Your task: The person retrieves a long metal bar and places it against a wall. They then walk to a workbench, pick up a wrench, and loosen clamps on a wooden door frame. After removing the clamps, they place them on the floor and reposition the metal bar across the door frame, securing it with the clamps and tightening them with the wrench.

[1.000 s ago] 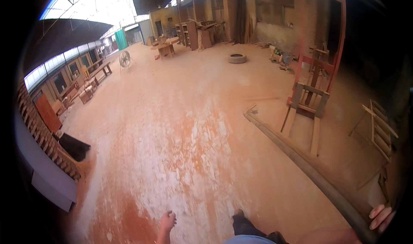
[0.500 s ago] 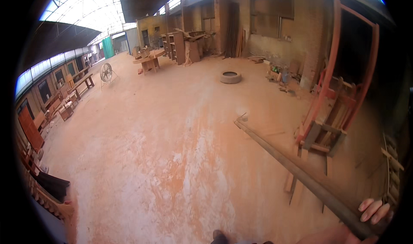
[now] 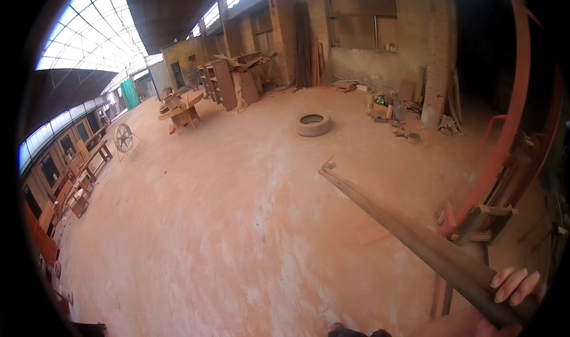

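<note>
A long brown pole (image 3: 415,239) slants from the lower right corner toward the middle of the view, off the floor. Its far part looks doubled, as if a second length lies alongside, and a small bracket-like piece (image 3: 330,165) shows at the tip. At the lower right, my right hand (image 3: 515,285) is closed round the near part, fingers curled over the top. The palm and thumb are mostly hidden under the pole. A bare forearm (image 3: 454,325) shows below it at the lower edge. My left hand does not show.
A tyre (image 3: 312,124) lies on the dusty floor ahead. A tall red frame (image 3: 512,129), like an upright cart, stands close at the right. Farther off are a wooden table (image 3: 185,112), shelving (image 3: 221,84) and a round fan (image 3: 123,138). Clutter (image 3: 392,108) lies by the right wall.
The view has moved forward and tilted: the tyre appears lower and larger, the red frame nearer and farther right. My right hand keeps its grip, and the pole stays nearly in place in the view.
</note>
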### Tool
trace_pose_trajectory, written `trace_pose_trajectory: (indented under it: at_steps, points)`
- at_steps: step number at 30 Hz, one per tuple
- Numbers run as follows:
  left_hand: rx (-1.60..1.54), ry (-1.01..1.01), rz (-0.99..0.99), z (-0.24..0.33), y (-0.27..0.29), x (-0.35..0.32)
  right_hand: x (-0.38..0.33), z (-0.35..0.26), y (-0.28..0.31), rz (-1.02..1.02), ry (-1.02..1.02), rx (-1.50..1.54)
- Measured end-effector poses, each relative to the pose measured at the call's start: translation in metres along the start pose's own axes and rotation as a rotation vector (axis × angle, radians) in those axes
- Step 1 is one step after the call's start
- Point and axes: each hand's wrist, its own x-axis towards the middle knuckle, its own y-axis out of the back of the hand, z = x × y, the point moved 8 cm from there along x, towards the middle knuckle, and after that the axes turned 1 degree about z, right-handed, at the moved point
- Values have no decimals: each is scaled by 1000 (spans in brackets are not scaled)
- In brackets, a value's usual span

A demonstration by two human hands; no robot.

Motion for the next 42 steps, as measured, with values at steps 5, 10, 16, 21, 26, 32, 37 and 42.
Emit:
trace_pose_trajectory:
  at_steps: [5, 10, 16, 21, 26, 32, 37, 42]
  points:
    - [-96, 275, -74, 121, -55, 127, -21, 279, -165, -87, 48, 32]
    - [-22, 381, -190, 335, -101, 357, -66, 551, -324, -151, 94, -19]
    - [70, 53, -144, 722, -110, 709, -117, 870, -465, -43, 47, -146]
    - [49, -366, -18, 1131, -147, 873, -145, 1139, -556, -109, 28, -101]
    - [41, -24, -53, 1265, -181, 1062, -163, 1432, -682, -158, -3, -32]
    - [86, 350, -252, 1377, -245, 1215, -180, 1768, -832, -134, 13, -50]
    - [48, 377, -236, 1588, -285, 1412, -214, 2025, -940, -159, -65, -91]
    - [10, 15, -195, 1930, -306, 1681, -233, 2283, -1034, -100, -113, -59]
